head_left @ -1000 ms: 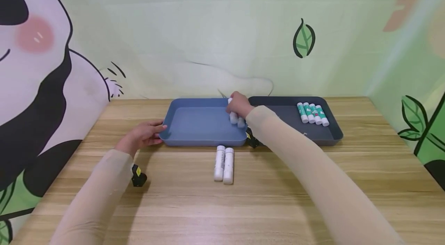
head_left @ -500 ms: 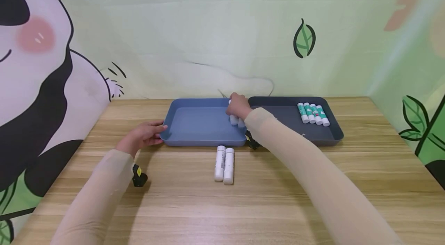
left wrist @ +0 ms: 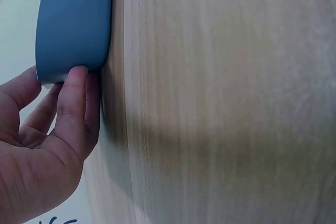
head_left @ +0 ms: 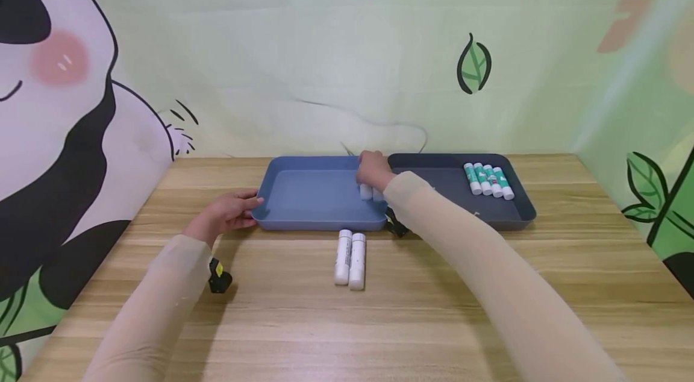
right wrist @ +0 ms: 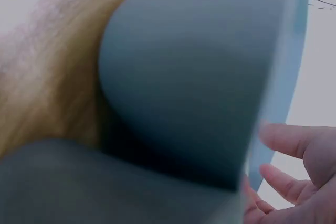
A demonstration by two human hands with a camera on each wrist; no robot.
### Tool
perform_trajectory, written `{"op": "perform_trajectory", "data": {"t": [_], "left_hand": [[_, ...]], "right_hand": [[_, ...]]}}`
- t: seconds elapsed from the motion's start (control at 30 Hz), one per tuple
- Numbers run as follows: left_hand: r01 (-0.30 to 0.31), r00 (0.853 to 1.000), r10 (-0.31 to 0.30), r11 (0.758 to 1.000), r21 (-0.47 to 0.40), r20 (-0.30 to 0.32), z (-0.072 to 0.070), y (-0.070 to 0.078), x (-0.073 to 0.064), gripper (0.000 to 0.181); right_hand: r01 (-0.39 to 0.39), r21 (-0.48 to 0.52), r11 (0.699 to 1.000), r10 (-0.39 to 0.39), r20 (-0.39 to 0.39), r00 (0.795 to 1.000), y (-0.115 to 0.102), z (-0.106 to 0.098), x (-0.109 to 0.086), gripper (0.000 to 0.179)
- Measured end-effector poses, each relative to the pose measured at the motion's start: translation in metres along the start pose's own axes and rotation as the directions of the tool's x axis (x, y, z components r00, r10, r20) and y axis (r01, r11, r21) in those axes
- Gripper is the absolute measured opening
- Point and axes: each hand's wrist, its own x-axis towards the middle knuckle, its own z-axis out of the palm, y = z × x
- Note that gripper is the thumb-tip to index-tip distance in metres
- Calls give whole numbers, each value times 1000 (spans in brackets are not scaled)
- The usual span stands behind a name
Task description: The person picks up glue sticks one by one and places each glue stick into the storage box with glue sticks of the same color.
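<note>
My left hand (head_left: pixel 230 211) grips the left end of a blue tray (head_left: pixel 309 224), thumb at the rim and fingers against the outer wall. The left wrist view shows that hand (left wrist: pixel 50 140) on the tray's end wall (left wrist: pixel 73 30). Over the right end of the blue tray, my right hand (head_left: pixel 374 170) is bent down upon two white glue sticks (head_left: pixel 366 192), whose lower ends show. In the right wrist view its fingers (right wrist: pixel 283 140) reach past the rim; the tray wall hides their tips' contact. Two more white glue sticks (head_left: pixel 349 260) lie side by side before the tray.
A dark grey tray (head_left: pixel 520 213) stands right against the blue one. Several green-and-white glue sticks (head_left: pixel 489 181) lie in a row at its right side. Both trays stand on a wooden table (head_left: pixel 303 334) near the printed backdrop (head_left: pixel 244 68).
The right hand has shifted slightly right and lower over the two glue sticks, covering more of them. The left hand keeps its place on the tray. The head view has tilted a little.
</note>
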Motion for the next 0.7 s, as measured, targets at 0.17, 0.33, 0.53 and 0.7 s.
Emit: {"op": "perform_trajectory", "data": {"t": [0.17,0.33,0.53,0.7], "left_hand": [[-2,1000,2,1000,10,1,-1,0,-1,68],[5,1000,-5,999,41,-7,-2,1,0,67],[1,1000,-1,999,50,-12,-2,2,-1,66],[0,1000,0,1000,32,-3,-1,1,-1,67]], "right_hand": [[53,79,995,-55,27,998,3,-14,-5,52],[63,212,975,-72,33,997,-3,-42,-19,50],[105,327,939,-108,-7,994,-14,-83,-56,46],[154,399,904,-160,-17,987,-10,-96,-93,47]]}}
